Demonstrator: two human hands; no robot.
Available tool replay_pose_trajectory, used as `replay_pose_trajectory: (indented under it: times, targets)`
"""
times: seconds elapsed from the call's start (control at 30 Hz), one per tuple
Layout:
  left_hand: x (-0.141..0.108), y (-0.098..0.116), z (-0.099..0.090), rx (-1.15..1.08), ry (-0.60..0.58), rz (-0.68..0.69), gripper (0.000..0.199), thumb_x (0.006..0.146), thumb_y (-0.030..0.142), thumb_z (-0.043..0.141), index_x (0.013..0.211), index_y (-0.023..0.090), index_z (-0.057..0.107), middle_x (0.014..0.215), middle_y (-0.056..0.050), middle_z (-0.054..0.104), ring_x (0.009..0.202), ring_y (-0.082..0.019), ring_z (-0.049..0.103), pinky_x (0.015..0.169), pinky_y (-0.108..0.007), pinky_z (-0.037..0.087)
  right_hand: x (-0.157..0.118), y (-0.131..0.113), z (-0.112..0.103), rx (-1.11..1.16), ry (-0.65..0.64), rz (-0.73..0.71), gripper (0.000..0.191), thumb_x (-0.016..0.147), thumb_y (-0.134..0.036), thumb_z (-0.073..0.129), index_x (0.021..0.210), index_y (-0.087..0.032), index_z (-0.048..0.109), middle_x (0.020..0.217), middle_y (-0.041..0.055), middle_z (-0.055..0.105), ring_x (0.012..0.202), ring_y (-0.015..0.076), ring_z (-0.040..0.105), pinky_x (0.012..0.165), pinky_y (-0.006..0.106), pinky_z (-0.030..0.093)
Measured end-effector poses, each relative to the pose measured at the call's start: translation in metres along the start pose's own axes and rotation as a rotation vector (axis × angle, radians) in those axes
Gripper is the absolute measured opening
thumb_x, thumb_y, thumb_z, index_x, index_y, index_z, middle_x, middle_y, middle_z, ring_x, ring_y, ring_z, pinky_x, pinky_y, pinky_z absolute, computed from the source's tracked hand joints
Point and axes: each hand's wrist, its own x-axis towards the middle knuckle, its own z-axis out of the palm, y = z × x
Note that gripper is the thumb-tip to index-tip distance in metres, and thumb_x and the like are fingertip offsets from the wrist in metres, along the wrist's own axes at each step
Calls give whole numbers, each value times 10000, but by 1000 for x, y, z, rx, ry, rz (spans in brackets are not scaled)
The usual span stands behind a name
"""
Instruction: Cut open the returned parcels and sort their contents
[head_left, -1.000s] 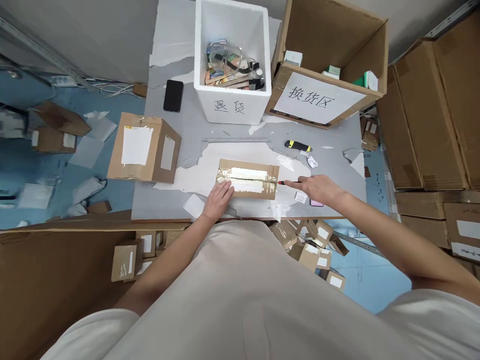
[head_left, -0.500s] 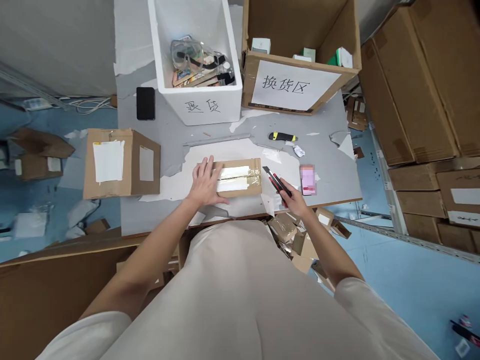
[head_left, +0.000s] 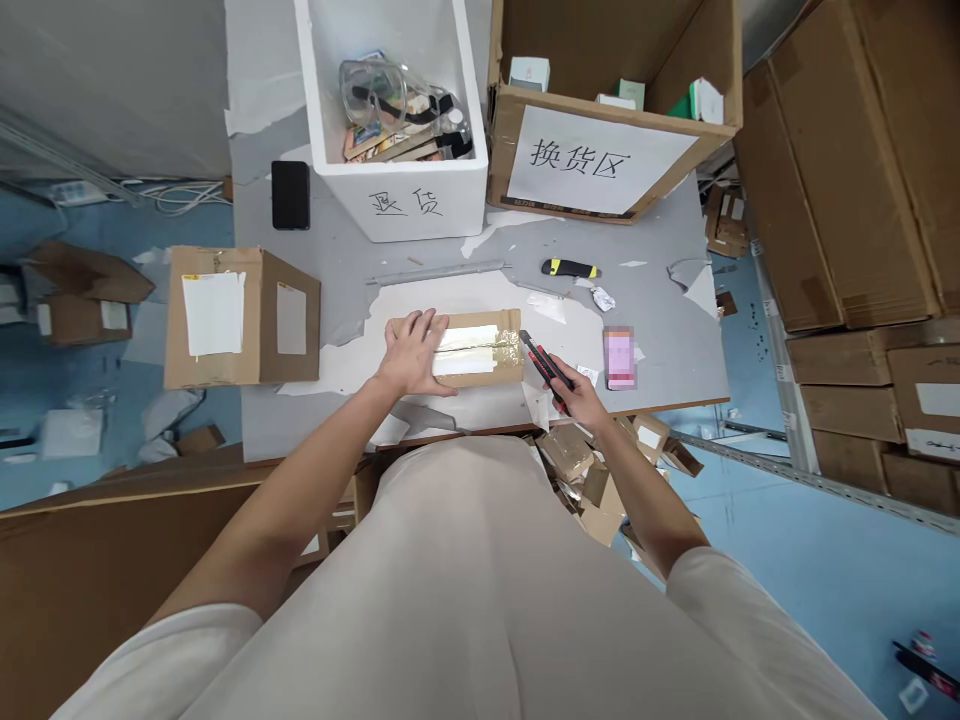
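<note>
A flat brown cardboard box (head_left: 480,372) lies on the table in front of me, with white labels and shiny clear tape along its top. My left hand (head_left: 410,355) rests on its left end, fingers spread over the top and thumb at the near edge. In my right hand (head_left: 579,396) is a black and red box cutter (head_left: 549,370), its tip pointing up and left at the right end of the box. Whether the blade touches the tape is too small to tell.
Behind stand a white foam bin (head_left: 427,205) with goggles and a large open carton (head_left: 645,200). A taped box (head_left: 289,325) sits left, a black phone (head_left: 290,195) behind it. A yellow-black cutter (head_left: 571,268) and a pink-screened phone (head_left: 620,358) lie right.
My right hand and the box cutter have moved slightly left, bringing the tip to the right end of the box. My left hand stays on the box. The view has shifted a little.
</note>
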Motion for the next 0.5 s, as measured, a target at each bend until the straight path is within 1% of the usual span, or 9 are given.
replay_pose_trajectory:
  times: [0.1, 0.23, 0.3, 0.4, 0.43, 0.5]
  targets:
    - [2, -1, 2, -10, 13, -25, 1320, 436, 652, 768, 1500, 167, 155, 1535, -215, 202, 1355, -476, 183, 1070, -627, 118, 3, -5, -3, -35, -39, 9, 742, 807, -489, 633, 1460, -267, 360, 772, -27, 604, 405, 46, 409, 380, 214, 358]
    - [2, 0, 3, -28, 21, -32, 1330, 428, 642, 775, 1503, 170, 151, 1542, -215, 186, 1352, -483, 182, 1058, -625, 152, -1, -13, -17, -105, -121, 55, 686, 829, -440, 614, 1453, -283, 375, 758, -32, 595, 406, 44, 410, 366, 199, 341]
    - [2, 1, 3, -34, 14, -37, 1330, 430, 640, 776, 1505, 175, 146, 1546, -215, 176, 1353, -485, 179, 1053, -620, 168, -4, -15, -22, -146, -206, 90, 651, 836, -420, 605, 1440, -287, 403, 747, -29, 614, 408, 47, 414, 363, 194, 338]
    - [2, 0, 2, -39, -1, -45, 1329, 434, 640, 776, 1509, 183, 144, 1551, -204, 169, 1356, -492, 165, 1051, -611, 179, -9, -16, -23, -205, -342, 140, 597, 839, -390, 599, 1409, -277, 460, 706, -29, 624, 398, 50, 415, 361, 191, 338]
    - [2, 0, 2, -39, -6, -45, 1327, 436, 640, 777, 1510, 187, 144, 1553, -199, 166, 1358, -494, 160, 1051, -609, 180, -11, -15, -22, -215, -354, 143, 583, 841, -383, 597, 1400, -275, 474, 692, -30, 622, 396, 51, 416, 360, 190, 340]
    - [2, -1, 1, -36, -16, -45, 1322, 443, 641, 777, 1513, 192, 143, 1557, -194, 160, 1362, -496, 151, 1053, -608, 177, -16, -14, -23, -195, -283, 106, 554, 830, -371, 612, 1365, -257, 522, 671, -27, 623, 388, 50, 409, 354, 190, 339]
